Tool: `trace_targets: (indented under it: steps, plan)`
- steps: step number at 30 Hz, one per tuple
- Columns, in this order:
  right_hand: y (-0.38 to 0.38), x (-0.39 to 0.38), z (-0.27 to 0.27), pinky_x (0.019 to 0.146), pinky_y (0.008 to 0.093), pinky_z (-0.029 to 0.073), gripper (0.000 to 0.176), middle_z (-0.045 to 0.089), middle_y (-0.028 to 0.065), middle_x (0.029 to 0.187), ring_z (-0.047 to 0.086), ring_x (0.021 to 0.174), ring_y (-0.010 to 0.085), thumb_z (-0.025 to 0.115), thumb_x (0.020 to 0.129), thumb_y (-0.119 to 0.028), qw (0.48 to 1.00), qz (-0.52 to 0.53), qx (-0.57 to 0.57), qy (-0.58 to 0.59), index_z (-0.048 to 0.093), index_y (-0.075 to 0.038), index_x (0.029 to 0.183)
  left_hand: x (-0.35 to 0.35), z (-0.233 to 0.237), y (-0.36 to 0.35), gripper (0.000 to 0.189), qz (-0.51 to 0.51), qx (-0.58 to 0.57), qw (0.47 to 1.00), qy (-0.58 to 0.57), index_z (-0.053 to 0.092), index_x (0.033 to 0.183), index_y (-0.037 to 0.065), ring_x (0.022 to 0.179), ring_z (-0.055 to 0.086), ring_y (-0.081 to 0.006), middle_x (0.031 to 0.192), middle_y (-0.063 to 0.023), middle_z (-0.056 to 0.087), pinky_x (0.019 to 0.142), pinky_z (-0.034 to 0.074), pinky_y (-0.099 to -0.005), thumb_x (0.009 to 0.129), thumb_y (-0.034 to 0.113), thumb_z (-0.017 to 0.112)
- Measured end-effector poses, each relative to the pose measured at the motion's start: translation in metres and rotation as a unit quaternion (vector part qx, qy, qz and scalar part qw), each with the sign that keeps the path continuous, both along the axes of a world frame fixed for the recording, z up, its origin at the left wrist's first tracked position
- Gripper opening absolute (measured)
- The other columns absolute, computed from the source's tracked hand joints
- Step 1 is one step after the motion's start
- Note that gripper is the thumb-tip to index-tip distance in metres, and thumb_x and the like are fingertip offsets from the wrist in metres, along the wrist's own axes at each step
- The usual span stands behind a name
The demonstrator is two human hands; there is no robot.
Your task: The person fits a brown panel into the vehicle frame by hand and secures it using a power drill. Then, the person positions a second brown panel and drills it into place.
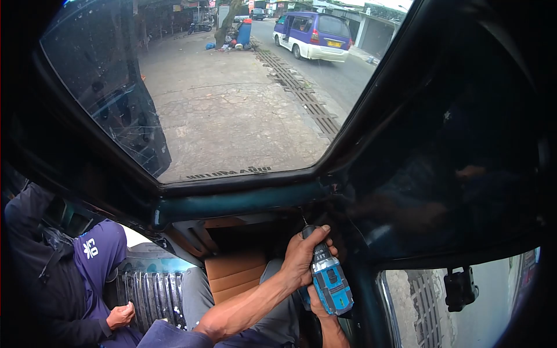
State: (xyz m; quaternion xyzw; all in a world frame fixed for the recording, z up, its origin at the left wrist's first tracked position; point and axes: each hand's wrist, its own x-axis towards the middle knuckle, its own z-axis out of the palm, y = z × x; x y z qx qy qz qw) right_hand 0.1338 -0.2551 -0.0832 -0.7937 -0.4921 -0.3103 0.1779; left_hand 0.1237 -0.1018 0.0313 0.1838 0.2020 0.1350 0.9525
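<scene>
A blue and black cordless drill [332, 281] is tilted, its thin bit pointing up at the dark panel below the window frame [243, 200]. Whether the bit's tip touches the panel is too small to tell. Around the black front end of the drill, my left hand [304, 252] is closed, with the thumb along the top. My right hand [320, 303] is lower down, behind the drill's body at the grip; its fingers are mostly hidden by the tool.
At the left sits another person in dark clothes [35, 267], one hand [120, 316] near a ribbed black surface [154, 296]. A brown seat [235, 275] lies below the frame. A small black device [461, 289] hangs at right. Outside, a purple and white van [313, 36] is on the road.
</scene>
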Motion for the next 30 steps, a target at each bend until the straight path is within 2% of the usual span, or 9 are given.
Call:
trace_targets:
  steps: [6, 9, 12, 13, 14, 15, 17, 23, 30]
  plan:
    - [0.003, 0.001, 0.019, 0.081, 0.0484, 0.06, 0.014, 0.07, 0.0227, 0.095, 0.07, 0.085, 0.0405, 0.063, 0.09, -0.009, 0.998, 0.041, 0.025, 0.032, 0.069, 0.003, 0.093, 0.001, -0.002, -0.001, 0.022, -0.001, -0.004, 1.0, -0.006, 0.058, 0.097, 0.006, 0.066, 0.069, -0.0169, 0.078, -0.0055, 0.062, 0.056, 0.063, -0.0334, 0.092, 0.019, 0.075]
    - [0.005, 0.0, 0.007, 0.069, 0.042, 0.059, 0.009, 0.071, 0.0167, 0.088, 0.07, 0.075, 0.0329, 0.063, 0.09, -0.01, 0.976, 0.007, 0.085, 0.201, 0.068, -0.002, 0.086, 0.001, -0.004, -0.001, 0.021, -0.014, -0.014, 1.0, -0.004, 0.059, 0.097, 0.006, 0.066, 0.069, -0.0167, 0.078, -0.0055, 0.062, 0.057, 0.063, -0.0329, 0.092, 0.019, 0.075]
    - [0.011, 0.001, 0.015, 0.061, 0.0382, 0.057, 0.013, 0.07, 0.0117, 0.081, 0.068, 0.067, 0.0281, 0.063, 0.09, -0.012, 0.996, 0.01, 0.066, 0.065, 0.066, -0.006, 0.079, 0.001, -0.004, -0.002, 0.022, -0.008, -0.01, 1.0, -0.006, 0.058, 0.098, 0.007, 0.066, 0.069, -0.0165, 0.079, -0.0055, 0.062, 0.057, 0.063, -0.0331, 0.092, 0.02, 0.075]
    - [0.01, 0.002, -0.002, 0.064, 0.04, 0.057, 0.013, 0.07, 0.0126, 0.082, 0.068, 0.07, 0.0301, 0.063, 0.089, -0.012, 0.98, -0.11, -0.002, -0.168, 0.066, -0.007, 0.078, 0.0, -0.003, -0.002, 0.023, 0.003, -0.004, 1.0, -0.01, 0.058, 0.098, 0.006, 0.066, 0.069, -0.0165, 0.079, -0.0055, 0.062, 0.058, 0.063, -0.0335, 0.093, 0.02, 0.075]
    - [0.007, 0.002, -0.017, 0.066, 0.0418, 0.057, 0.012, 0.07, 0.0135, 0.083, 0.068, 0.073, 0.032, 0.063, 0.087, -0.012, 0.891, -0.221, -0.07, -0.389, 0.065, -0.008, 0.076, 0.0, -0.002, -0.003, 0.023, 0.014, 0.004, 1.0, -0.013, 0.058, 0.099, 0.006, 0.067, 0.07, -0.0165, 0.08, -0.0054, 0.062, 0.058, 0.063, -0.0338, 0.093, 0.021, 0.075]
    - [0.005, 0.0, -0.01, 0.066, 0.0418, 0.057, 0.012, 0.07, 0.0135, 0.083, 0.068, 0.073, 0.032, 0.063, 0.087, -0.012, 0.892, -0.221, -0.069, -0.388, 0.065, -0.008, 0.076, -0.001, -0.003, -0.004, 0.023, 0.014, 0.005, 1.0, -0.012, 0.058, 0.099, 0.006, 0.067, 0.07, -0.0165, 0.08, -0.0054, 0.062, 0.058, 0.063, -0.0338, 0.093, 0.021, 0.075]
    - [0.001, -0.002, 0.012, 0.078, 0.0484, 0.058, 0.008, 0.069, 0.016, 0.087, 0.068, 0.08, 0.0381, 0.063, 0.081, -0.012, 0.999, -0.006, -0.027, -0.04, 0.066, -0.008, 0.074, -0.001, -0.004, -0.003, 0.024, 0.013, 0.002, 1.0, -0.018, 0.057, 0.099, 0.006, 0.067, 0.07, -0.0166, 0.081, -0.0054, 0.062, 0.059, 0.063, -0.0344, 0.093, 0.021, 0.075]
    - [0.0, 0.003, 0.002, 0.094, 0.0577, 0.055, 0.009, 0.069, 0.0196, 0.09, 0.067, 0.085, 0.0439, 0.062, 0.079, -0.011, 0.999, 0.026, 0.012, -0.036, 0.065, -0.006, 0.072, -0.001, -0.002, -0.003, 0.024, 0.013, 0.0, 1.0, -0.016, 0.057, 0.099, 0.006, 0.068, 0.07, -0.0166, 0.08, -0.0053, 0.062, 0.06, 0.064, -0.0347, 0.093, 0.022, 0.074]
    - [0.0, 0.001, 0.013, 0.092, 0.0556, 0.056, 0.007, 0.069, 0.0198, 0.089, 0.068, 0.085, 0.0426, 0.063, 0.078, -0.007, 0.998, 0.053, 0.012, 0.027, 0.065, -0.005, 0.071, -0.001, -0.001, -0.002, 0.024, 0.007, 0.005, 1.0, -0.005, 0.057, 0.1, 0.006, 0.067, 0.069, -0.016, 0.079, -0.005, 0.062, 0.059, 0.064, -0.0342, 0.093, 0.021, 0.074]
